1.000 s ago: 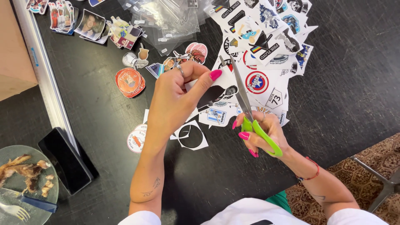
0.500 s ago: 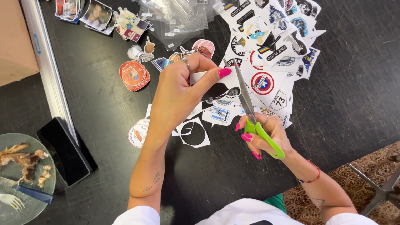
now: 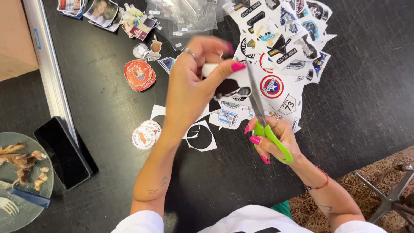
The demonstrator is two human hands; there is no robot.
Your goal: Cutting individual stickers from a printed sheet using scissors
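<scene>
One thin sticker sheet (image 3: 228, 86), light and floppy, pinched at its edge by left hand (image 3: 194, 82) fingers mid-frame; green-handled scissors (image 3: 263, 116) gripped in right hand (image 3: 274, 144), blades slicing in. Best held close beside the cut. Loose stickers (image 3: 280, 39) heaped upper right on black worktop (image 3: 366, 95).

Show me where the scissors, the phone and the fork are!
scissors (image 3: 276, 144), head view, on the green handle.
phone (image 3: 62, 152), head view, middle of the dark screen.
fork (image 3: 8, 206), head view, on the white prongs.

A dark phone (image 3: 64, 153) lies beside a glass plate (image 3: 45, 190) of what look like leftovers.
</scene>
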